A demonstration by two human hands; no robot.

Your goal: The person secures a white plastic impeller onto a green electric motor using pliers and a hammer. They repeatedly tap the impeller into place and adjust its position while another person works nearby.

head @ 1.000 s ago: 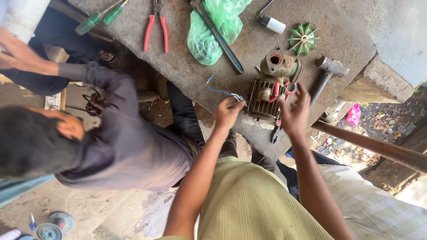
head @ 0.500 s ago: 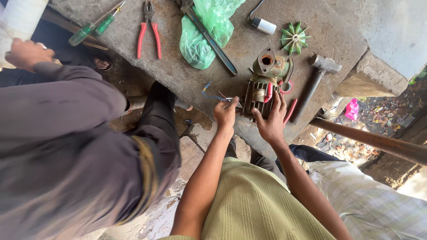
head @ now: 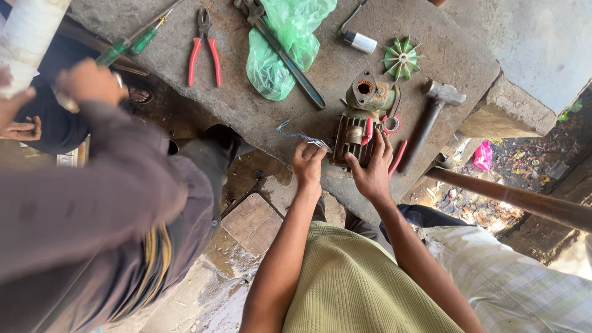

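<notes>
Moved: both hands sit a little lower on the motor than half a second ago; the co-worker's sleeve now fills the left of the view, and the tools on the table lie as they did.
Co-worker: a grey sleeve point(head: 105, 203) at left, its hand point(head: 89, 81) raised near a white pipe point(head: 28, 37).
Table: a rough stone table point(head: 259, 117) carrying all the tools.
Screwdriver: green screwdriver point(head: 132, 44) at the far left edge.
Pliers: red pliers point(head: 204, 49) just right of it.
Bag: green bag point(head: 285, 43) at far centre, with a long wrench point(head: 290, 58) lying across it.
Wire: blue wire point(head: 296, 134) runs from the table's near edge to the left fingertips.
Left hand: the left hand point(head: 307, 165) is closed, pinching the wire beside the motor's left side.
Motor: a small ribbed motor point(head: 357, 132) stands at the near edge of the table, between the two hands, with its rusty pump head point(head: 369, 94) on the far side.
Right hand: the right hand point(head: 372, 169) is spread open, fingers resting on the motor's top.
Fan: green fan point(head: 401, 59) far right of the pump head.
Hammer: hammer point(head: 431, 114) lies right of the motor.
Pole: a brown pole point(head: 524, 200) crosses at right, off the table.
</notes>
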